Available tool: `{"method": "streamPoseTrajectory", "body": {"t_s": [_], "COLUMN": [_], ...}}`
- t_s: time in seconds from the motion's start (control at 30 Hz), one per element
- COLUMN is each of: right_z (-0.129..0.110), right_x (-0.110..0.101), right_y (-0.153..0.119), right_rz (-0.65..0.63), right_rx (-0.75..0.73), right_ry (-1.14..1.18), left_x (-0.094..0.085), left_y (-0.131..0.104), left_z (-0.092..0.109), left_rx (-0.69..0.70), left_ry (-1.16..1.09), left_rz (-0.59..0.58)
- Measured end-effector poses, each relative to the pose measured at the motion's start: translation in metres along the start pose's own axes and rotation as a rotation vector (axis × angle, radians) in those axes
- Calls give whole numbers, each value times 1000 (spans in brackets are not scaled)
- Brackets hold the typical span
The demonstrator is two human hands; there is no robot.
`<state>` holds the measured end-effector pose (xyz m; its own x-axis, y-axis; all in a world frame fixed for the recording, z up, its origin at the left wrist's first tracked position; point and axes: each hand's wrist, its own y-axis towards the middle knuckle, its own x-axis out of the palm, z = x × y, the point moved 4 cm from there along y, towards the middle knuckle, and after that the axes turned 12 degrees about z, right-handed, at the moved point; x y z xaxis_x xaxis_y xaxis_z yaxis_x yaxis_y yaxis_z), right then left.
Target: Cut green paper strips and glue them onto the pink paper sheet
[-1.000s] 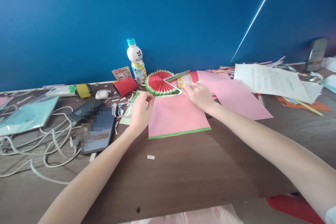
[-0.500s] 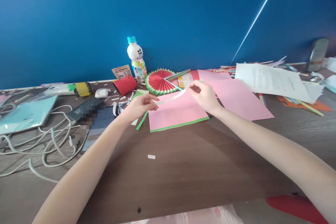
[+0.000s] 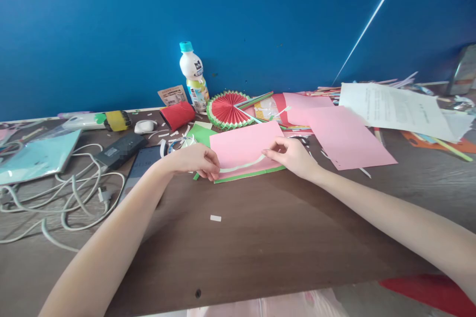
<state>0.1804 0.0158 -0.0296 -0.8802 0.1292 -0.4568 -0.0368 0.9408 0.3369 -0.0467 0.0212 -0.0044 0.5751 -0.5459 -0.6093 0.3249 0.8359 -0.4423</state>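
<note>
A narrow white strip [image 3: 243, 164], sagging in a shallow curve, runs between my two hands. My left hand [image 3: 201, 160] is closed on its left end, at the near left corner of a pink paper sheet [image 3: 245, 141]. Thumb and fingertips of my right hand [image 3: 288, 156] pinch the strip's other end over the sheet's right side. Along the sheet's near edge lies a green paper border [image 3: 249, 175], just below the strip. Whether the strip is paper or tape I cannot tell.
Behind the sheet lies a red and green pleated paper fan [image 3: 230, 110], near a bottle [image 3: 194, 79]. Cables [image 3: 74, 193], a phone [image 3: 143, 166] and a black power bank [image 3: 122, 149] are left. More pink paper [image 3: 349, 138] and a printed sheet [image 3: 394, 111] lie right.
Both hands have come nearer with the white strip, from the middle of the pink sheet down to just above its green edge. The view has shifted slightly.
</note>
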Motion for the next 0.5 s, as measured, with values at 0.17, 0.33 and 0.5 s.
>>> {"method": "streamPoseTrajectory", "body": {"t_s": [0.17,0.33,0.5], "right_z": [7,6,7], "right_x": [-1,0,2], "right_y": [-8,-10,-11], "right_rz": [19,-14,-59], "right_rx": [-37,-111,-204], "right_ry": [5,-49,-83], "left_x": [-2,-1,5], "left_y": [1,6,8], "left_z": [-1,-3,-4], "left_rx": [77,124,122], "left_ry": [194,330,343], "left_rz": [-22,-3,-53]}}
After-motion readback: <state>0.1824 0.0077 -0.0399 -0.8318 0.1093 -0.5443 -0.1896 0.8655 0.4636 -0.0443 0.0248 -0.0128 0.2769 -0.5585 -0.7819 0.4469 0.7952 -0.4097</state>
